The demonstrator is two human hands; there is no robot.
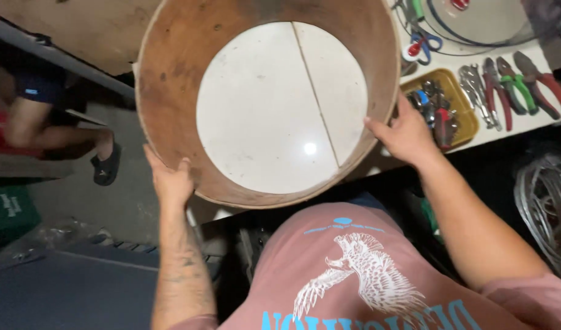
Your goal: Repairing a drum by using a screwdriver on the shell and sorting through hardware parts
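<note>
"What is the person holding?"

"A big round wooden hoop (170,79), like a drum with no skin. The left hand (170,183) grips its near rim, fingers curled tight over the edge. The right hand (405,134) holds the other side, fingers (378,127) pressed flat on the wood."

"What's inside the hoop?"

"You can see right through it to white floor tiles (274,110), between the two hands."

"And beside the fingers?"

"Just past the right fingers sits a yellow tray (467,113) of small tools. A little farther lie pliers (506,85) with red and green handles. Past the left hand, someone's leg (54,131) wears a black sandal (106,165)."
</note>
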